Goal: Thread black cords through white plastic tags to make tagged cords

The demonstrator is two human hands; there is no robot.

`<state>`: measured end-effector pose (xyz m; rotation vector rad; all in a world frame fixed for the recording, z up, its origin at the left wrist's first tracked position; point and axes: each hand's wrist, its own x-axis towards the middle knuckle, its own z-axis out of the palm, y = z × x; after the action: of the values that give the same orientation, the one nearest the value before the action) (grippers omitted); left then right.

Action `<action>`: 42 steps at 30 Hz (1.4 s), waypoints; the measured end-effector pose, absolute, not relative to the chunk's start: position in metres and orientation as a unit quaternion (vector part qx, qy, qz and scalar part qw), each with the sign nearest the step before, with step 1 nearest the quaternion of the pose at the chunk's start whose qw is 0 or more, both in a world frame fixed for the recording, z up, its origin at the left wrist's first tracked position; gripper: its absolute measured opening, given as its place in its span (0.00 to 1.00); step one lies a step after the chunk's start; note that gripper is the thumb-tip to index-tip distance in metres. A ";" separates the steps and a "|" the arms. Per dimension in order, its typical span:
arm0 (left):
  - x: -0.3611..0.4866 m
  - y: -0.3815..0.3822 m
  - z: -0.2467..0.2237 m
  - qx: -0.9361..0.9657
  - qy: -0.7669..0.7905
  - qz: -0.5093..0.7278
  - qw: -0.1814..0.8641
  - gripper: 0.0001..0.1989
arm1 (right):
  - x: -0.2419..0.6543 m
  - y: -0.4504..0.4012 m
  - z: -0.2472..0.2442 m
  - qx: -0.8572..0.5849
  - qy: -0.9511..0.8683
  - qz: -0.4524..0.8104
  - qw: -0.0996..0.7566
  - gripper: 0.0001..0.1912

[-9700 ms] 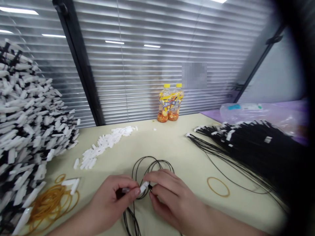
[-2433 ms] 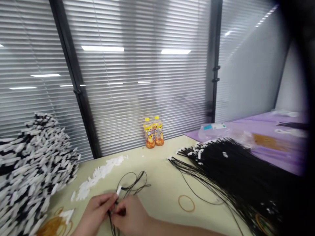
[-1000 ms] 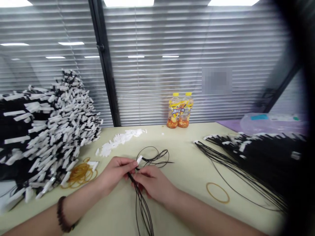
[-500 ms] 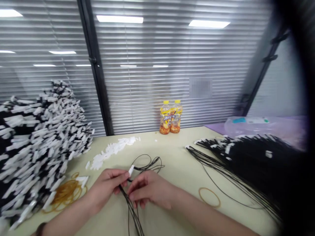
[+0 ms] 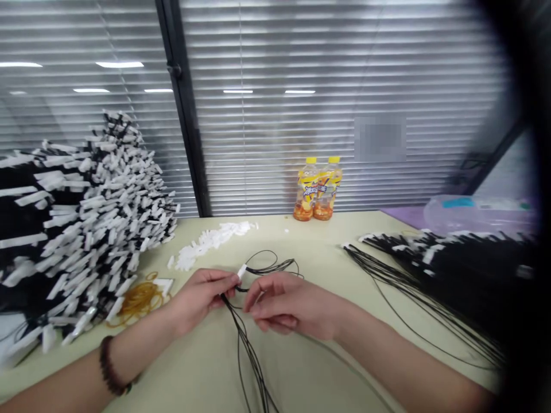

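Note:
My left hand (image 5: 202, 299) pinches a small white tag (image 5: 241, 271) and the black cords (image 5: 245, 338) that run through it. The cords loop up behind the tag and hang down in several strands towards the table's front edge. My right hand (image 5: 293, 304) sits just to the right of the tag, its fingertips close to the cords, and it holds nothing that I can see.
A tall heap of tagged black cords (image 5: 94, 229) stands at the left, and another bundle (image 5: 447, 269) lies at the right. Loose white tags (image 5: 206, 244), rubber bands (image 5: 138, 301) and two yellow-labelled bottles (image 5: 317, 189) are on the pale table (image 5: 310, 244).
My right hand has moved away from the cords to the right and its fingers have loosened. My left hand still pinches the tag. The view has shifted slightly.

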<state>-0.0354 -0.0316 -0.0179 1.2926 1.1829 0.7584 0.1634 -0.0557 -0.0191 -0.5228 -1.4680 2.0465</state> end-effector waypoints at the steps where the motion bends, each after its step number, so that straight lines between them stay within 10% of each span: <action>1: -0.035 -0.032 -0.017 0.551 0.504 0.324 0.581 0.14 | 0.167 -0.058 -0.010 -0.198 -0.546 0.765 0.279 0.05; 6: -0.034 -0.032 -0.016 0.539 0.513 0.321 0.586 0.15 | 0.199 -0.062 0.030 -0.229 -0.534 0.753 0.309 0.09; 16: -0.034 -0.034 -0.018 0.529 0.517 0.351 0.574 0.15 | 0.245 -0.054 0.053 -0.289 -0.447 0.448 0.718 0.07; 25: -0.037 -0.033 -0.018 0.504 0.501 0.378 0.593 0.13 | 0.244 -0.045 0.046 -0.290 -0.451 0.303 0.788 0.05; 32: -0.037 -0.032 -0.017 0.515 0.501 0.356 0.597 0.13 | 0.207 -0.044 0.005 -0.388 -0.658 0.007 0.646 0.05; 42: -0.032 -0.033 -0.014 0.501 0.526 0.339 0.597 0.12 | 0.142 -0.060 -0.063 -0.394 -0.775 0.164 0.466 0.07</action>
<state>-0.0324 -0.0328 -0.0137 1.1632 1.2216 0.7876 0.1415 -0.0601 -0.0627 -0.9676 -1.9016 0.4024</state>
